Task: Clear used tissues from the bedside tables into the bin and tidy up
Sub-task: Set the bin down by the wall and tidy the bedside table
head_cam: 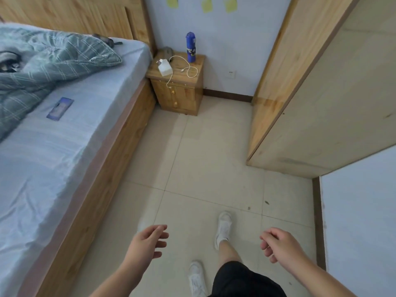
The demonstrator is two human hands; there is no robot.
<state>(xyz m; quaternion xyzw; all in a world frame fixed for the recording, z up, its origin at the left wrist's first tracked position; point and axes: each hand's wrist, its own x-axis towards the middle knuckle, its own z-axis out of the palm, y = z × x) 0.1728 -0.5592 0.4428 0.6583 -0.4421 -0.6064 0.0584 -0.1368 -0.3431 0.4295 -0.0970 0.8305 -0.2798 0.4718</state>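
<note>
Pine ahead: looking at the bedside tabletop beside the bed, carrying a blue bottle, a white charger and its cable. Spotting no tissue there for certain, and no bin anywhere. Hanging the left hand and right hand low over the floor, each grip loosely apart, holding nothing. Judging this tabletop perhaps cleared, a closer check probably remaining.

The bench is a small bedside cabinet of pale, knotty wood with little knobs down its front. It stands upright on the tiled floor in the far corner, touching the bed frame on one side, with its back against the white wall.
</note>
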